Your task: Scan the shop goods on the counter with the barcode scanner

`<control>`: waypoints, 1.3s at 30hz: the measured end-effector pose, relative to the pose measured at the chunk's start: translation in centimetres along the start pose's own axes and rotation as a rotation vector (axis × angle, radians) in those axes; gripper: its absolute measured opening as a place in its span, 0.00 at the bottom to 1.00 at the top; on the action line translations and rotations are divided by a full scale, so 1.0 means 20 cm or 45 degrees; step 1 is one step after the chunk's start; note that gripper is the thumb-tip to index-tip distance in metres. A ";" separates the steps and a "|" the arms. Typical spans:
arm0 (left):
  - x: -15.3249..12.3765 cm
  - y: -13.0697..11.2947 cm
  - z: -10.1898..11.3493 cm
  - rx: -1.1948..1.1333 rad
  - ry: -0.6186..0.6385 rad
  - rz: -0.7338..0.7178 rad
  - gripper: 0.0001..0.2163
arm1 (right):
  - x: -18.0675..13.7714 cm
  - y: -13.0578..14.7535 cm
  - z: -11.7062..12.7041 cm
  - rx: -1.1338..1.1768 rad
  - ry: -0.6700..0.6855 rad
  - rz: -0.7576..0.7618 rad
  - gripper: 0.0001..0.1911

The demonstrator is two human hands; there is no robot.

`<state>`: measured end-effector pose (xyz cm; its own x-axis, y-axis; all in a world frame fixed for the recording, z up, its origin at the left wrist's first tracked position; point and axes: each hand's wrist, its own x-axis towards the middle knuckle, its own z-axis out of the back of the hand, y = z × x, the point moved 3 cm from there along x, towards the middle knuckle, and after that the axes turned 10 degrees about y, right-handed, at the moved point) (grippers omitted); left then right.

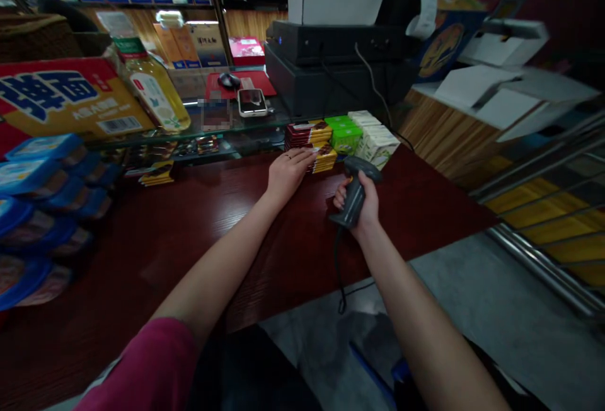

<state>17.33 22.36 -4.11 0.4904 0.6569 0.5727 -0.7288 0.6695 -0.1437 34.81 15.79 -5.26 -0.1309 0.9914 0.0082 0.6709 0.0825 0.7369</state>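
Note:
In my right hand (369, 200) is a dark grey barcode scanner (355, 200), with my fingers wrapped round its handle. Its cord hangs down past the counter's front edge. My left hand (287, 174) is open, its stretched fingers touching the near side of stacked yellow and dark-red packets (323, 157); the fingertips partly cover them. Right behind the scanner stand green boxes (344, 133) and a row of pale green-and-white boxes (375, 140).
Blue-lidded tubs (51, 171) are stacked at left, near a small pile of yellow packets (157, 173). An oil bottle (154, 92), a phone (252, 103) and a mouse (229, 81) lie beyond on the glass shelf. A black machine (331, 83) stands behind; metal rails (543, 272) run at right.

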 end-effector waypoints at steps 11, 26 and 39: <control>-0.33 0.13 0.32 0.032 -0.001 0.223 0.20 | -0.09 -0.04 -0.15 -0.111 0.409 -0.249 0.19; -1.22 0.90 0.90 0.264 0.052 0.925 0.27 | 0.10 -0.83 -0.96 -0.078 0.843 -0.692 0.21; -1.11 0.81 0.93 0.196 -0.136 0.827 0.10 | 0.11 -0.88 -1.09 -0.135 0.763 -0.614 0.23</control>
<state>-14.25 12.18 -4.09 -0.1146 0.8662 0.4864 -0.9235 0.0876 -0.3735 6.75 14.28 -3.52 -0.7834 0.6214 0.0124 0.3703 0.4506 0.8123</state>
